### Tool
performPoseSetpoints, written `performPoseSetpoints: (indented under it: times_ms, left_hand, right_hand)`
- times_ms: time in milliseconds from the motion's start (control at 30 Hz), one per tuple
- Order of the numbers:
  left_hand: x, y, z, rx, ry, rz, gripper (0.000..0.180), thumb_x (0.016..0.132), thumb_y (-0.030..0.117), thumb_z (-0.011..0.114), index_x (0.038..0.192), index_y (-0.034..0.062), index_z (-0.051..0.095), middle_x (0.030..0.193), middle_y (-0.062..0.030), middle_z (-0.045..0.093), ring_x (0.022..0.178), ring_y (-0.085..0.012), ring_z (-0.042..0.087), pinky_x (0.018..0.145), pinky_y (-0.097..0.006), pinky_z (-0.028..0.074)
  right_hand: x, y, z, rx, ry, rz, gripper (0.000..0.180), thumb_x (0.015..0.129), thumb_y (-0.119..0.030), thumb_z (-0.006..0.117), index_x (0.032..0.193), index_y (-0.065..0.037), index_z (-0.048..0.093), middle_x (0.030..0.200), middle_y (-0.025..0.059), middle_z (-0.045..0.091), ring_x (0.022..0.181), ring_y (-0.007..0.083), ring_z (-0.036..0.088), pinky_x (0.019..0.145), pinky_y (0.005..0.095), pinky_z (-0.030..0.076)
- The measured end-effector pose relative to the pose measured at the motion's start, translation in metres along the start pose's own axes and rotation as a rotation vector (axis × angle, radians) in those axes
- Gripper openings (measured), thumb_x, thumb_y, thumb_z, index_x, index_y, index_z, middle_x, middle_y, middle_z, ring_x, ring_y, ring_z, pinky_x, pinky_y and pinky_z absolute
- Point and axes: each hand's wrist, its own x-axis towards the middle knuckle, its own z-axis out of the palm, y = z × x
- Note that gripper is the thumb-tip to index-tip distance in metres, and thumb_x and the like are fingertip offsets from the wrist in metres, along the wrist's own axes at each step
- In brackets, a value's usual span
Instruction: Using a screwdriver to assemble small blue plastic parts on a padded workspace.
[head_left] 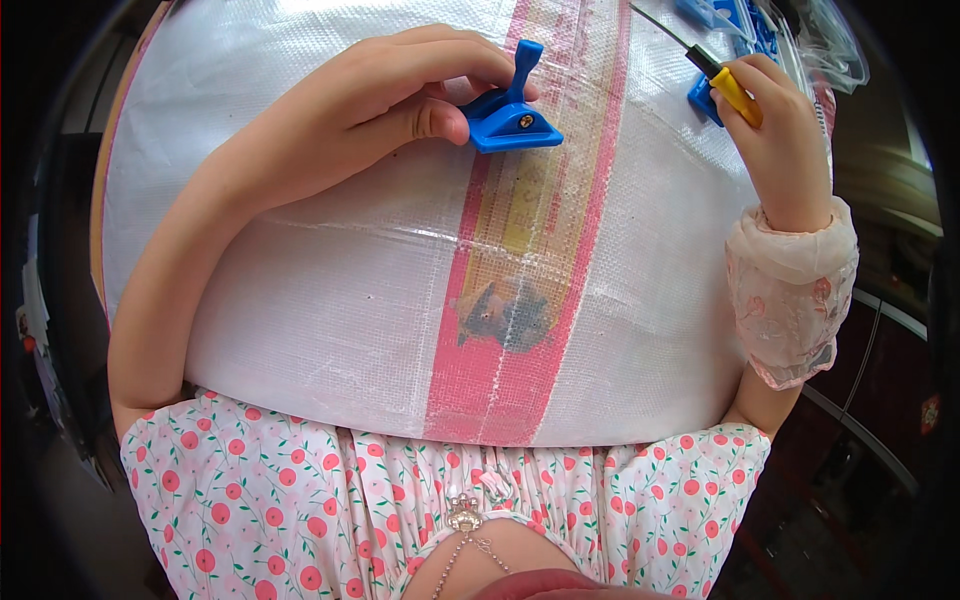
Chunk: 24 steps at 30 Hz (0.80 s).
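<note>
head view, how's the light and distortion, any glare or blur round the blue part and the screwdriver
Head view: bright even daylight; sheen on the woven table cover; fisheye bows its edges and blackens the corners; the blue plastic part in the left hand is sharp; the yellow-handled screwdriver in the right hand is slightly soft near the rim.

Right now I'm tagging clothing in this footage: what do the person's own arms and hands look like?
The left hand and its forearm are bare, with no sleeve, ring or watch visible. The right hand is bare too, but a loose, sheer pale-pink sleeve cover with embroidered flowers gathers at that wrist.
</note>
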Motion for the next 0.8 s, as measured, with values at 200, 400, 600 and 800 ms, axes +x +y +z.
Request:
performPoseSetpoints:
  times_ms: [200, 400, 600, 800]
  left_hand:
    - [0.002, -0.003, -0.003, -0.044, -0.015, 0.010, 0.047, 0.093, 0.039, 0.050, 0.128, 0.0087, 0.058, 0.124, -0.0059, 0.064, 0.109, -0.0173, 0.062, 0.089, -0.026, 0.049]
    - [0.000, -0.008, -0.004, 0.052, 0.061, 0.052, 0.043, 0.094, 0.038, 0.050, 0.124, 0.0087, 0.060, 0.122, -0.0064, 0.065, 0.110, -0.0176, 0.061, 0.091, -0.027, 0.049]
    - [0.007, 0.002, -0.007, 0.156, 0.157, -0.077, 0.032, 0.086, -0.007, 0.059, 0.117, 0.0016, 0.059, 0.118, -0.0132, 0.060, 0.108, -0.0247, 0.057, 0.088, -0.031, 0.052]
    - [0.012, 0.015, -0.014, 0.182, 0.121, -0.228, 0.046, 0.083, -0.012, 0.060, 0.125, 0.0054, 0.053, 0.126, -0.0115, 0.052, 0.118, -0.0253, 0.050, 0.096, -0.032, 0.050]
  right_hand:
    - [-0.001, 0.012, -0.006, -0.029, -0.027, 0.016, 0.019, 0.086, -0.003, 0.067, 0.104, 0.002, 0.066, 0.106, 0.0090, 0.066, 0.089, 0.0270, 0.064, 0.082, 0.0291, 0.050]
    - [0.000, 0.017, -0.002, -0.030, -0.033, 0.000, 0.020, 0.085, 0.000, 0.066, 0.105, 0.001, 0.066, 0.112, 0.0074, 0.066, 0.094, 0.0262, 0.065, 0.086, 0.0282, 0.050]
    - [-0.002, -0.001, -0.008, 0.188, 0.162, -0.153, 0.021, 0.090, -0.004, 0.066, 0.110, -0.001, 0.065, 0.108, 0.0066, 0.068, 0.089, 0.0195, 0.066, 0.081, 0.0277, 0.053]
    - [-0.016, -0.063, -0.010, 0.571, -0.214, -0.013, 0.026, 0.091, -0.012, 0.068, 0.114, -0.003, 0.060, 0.080, 0.0057, 0.059, 0.061, 0.0134, 0.050, 0.058, 0.0240, 0.041]
